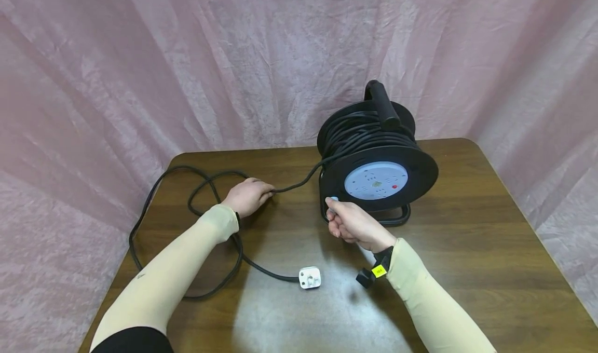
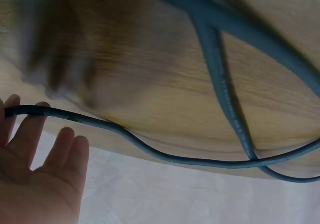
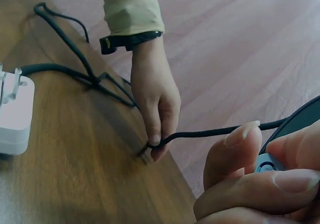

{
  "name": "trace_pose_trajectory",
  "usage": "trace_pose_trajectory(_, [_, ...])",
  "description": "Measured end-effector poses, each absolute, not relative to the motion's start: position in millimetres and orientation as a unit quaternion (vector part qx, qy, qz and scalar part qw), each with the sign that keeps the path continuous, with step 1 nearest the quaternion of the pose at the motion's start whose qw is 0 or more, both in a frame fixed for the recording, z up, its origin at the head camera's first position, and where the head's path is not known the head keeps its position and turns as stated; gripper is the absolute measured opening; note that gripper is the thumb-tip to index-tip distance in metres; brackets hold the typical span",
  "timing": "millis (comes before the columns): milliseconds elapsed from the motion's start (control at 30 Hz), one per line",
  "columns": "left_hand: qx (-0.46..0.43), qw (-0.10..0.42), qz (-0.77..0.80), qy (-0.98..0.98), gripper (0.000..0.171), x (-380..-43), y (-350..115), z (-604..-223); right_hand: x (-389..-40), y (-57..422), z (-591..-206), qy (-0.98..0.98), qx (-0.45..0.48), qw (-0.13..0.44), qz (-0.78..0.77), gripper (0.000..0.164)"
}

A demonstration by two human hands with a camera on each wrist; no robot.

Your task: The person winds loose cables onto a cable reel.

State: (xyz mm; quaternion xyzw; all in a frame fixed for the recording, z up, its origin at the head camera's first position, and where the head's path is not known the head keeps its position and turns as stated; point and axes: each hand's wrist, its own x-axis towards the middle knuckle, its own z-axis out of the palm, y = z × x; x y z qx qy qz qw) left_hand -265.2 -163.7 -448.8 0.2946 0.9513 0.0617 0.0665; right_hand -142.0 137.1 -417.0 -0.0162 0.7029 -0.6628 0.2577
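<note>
Plainly, pink curtains (image 1: 299, 57) surround the back and sides of your wooden table (image 1: 476, 249). Your black reel (image 1: 364, 130) stands on its frame toward the far side, right of centre, still wound with many turns. From it the black cable (image 2: 200, 162) runs left through your hand, then crosses itself in loose loops on the left side of the table. A pale socket panel (image 1: 369, 181) faces you from the reel's front. Your left hand (image 1: 247, 196) pinches the cable between thumb and fingers, though its own wrist view hides the thumb, so you can't judge how firmly. Your right hand (image 1: 357, 224) is curled in at the reel's front. The white plug (image 1: 310, 277) lies on the table nearer you, pins up. Between your right thumb and fingers sits the reel's small blue-grey knob (image 3: 266, 164). A red button (image 1: 394, 187) dots the panel's right side.
</note>
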Motion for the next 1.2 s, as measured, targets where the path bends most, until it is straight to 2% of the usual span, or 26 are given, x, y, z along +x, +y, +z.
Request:
trace_pose_trajectory(567, [0.305, 0.082, 0.127, 0.940, 0.034, -255.2, -134.5, -448.5, -146.8, 130.3, -391.0, 0.703, -0.048, 0.241, -0.668, 0.056])
trace_pose_trajectory(1200, [0.301, 0.099, 0.137, 0.938, 0.033, -243.4, -121.0, -440.5, -146.8, 128.7, -372.1, 0.671, -0.059, 0.230, -0.702, 0.053])
